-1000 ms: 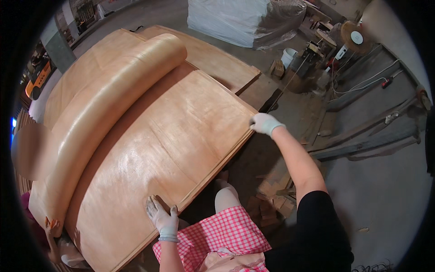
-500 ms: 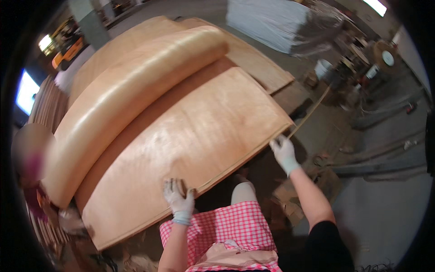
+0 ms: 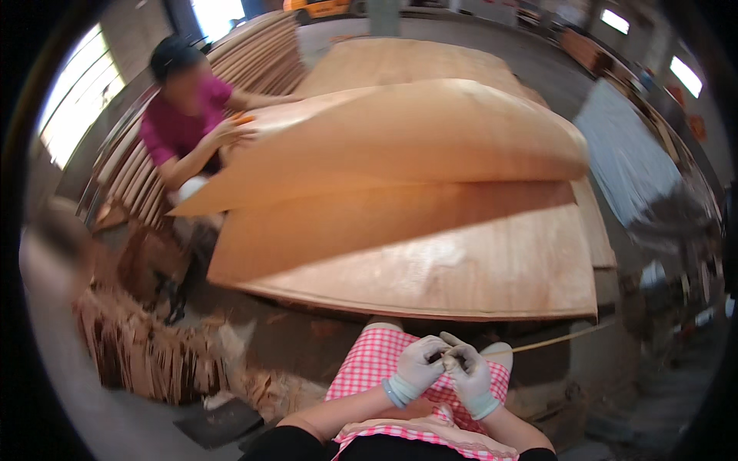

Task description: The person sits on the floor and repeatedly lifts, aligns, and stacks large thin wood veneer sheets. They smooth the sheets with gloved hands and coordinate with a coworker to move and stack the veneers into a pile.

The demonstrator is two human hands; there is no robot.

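Observation:
Both my hands wear pale gloves and meet in front of my pink checked apron [image 3: 369, 367]. My left hand [image 3: 415, 367] and my right hand [image 3: 466, 370] are pressed together, fingers curled around something small and dark that I cannot make out. Just beyond them lies a large flat sheet of wood veneer [image 3: 461, 261] on a stack. A second veneer sheet [image 3: 415, 146] hangs folded over it, held up at the far left by another person [image 3: 184, 115] in a magenta top.
More veneer sheets [image 3: 415, 61] lie stacked behind. Stacked boards [image 3: 154, 177] lean at the left, behind the other person. Piles of veneer scraps [image 3: 154, 353] cover the floor at the lower left. A grey covered pile [image 3: 630, 161] stands at the right.
My view has swung left. Both my hands have left the veneer sheet's edge and come together at my apron. The other person has come into view, holding the folded upper sheet.

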